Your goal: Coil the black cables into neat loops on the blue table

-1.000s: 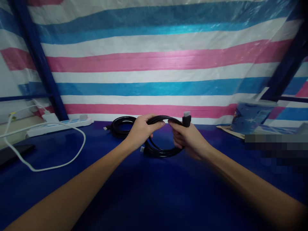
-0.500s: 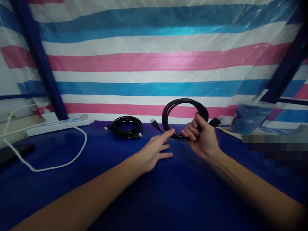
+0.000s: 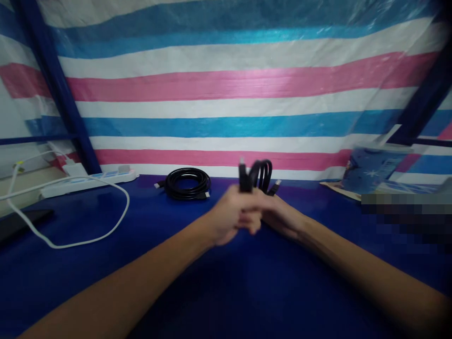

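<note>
Both my hands meet above the desk around a coiled black cable [image 3: 263,172] that is turned edge-on, its loops rising above them. My left hand [image 3: 229,214] is closed at the near side of the bundle, slightly blurred, with one metal-tipped plug upright over it. Behind and to the right, my right hand [image 3: 280,214] grips the coil; its fingers are mostly hidden by the left. The cable's other plug pokes out to the right. A second coiled black cable [image 3: 187,197] lies flat on the blue desk [image 3: 226,292], left of my hands, with both plug ends showing.
At the back left, a white power strip [image 3: 88,182] holds a charger with a looping white cord [image 3: 88,244]. A dark flat object [image 3: 26,223] lies at the left edge. On the right stands a blue cup [image 3: 367,169] with a straw. Striped plastic sheeting [image 3: 226,108] hangs behind.
The right hand has turned the held coil from facing me to edge-on and brought it slightly left. My left hand, open before, has closed at the coil and meets the right.
</note>
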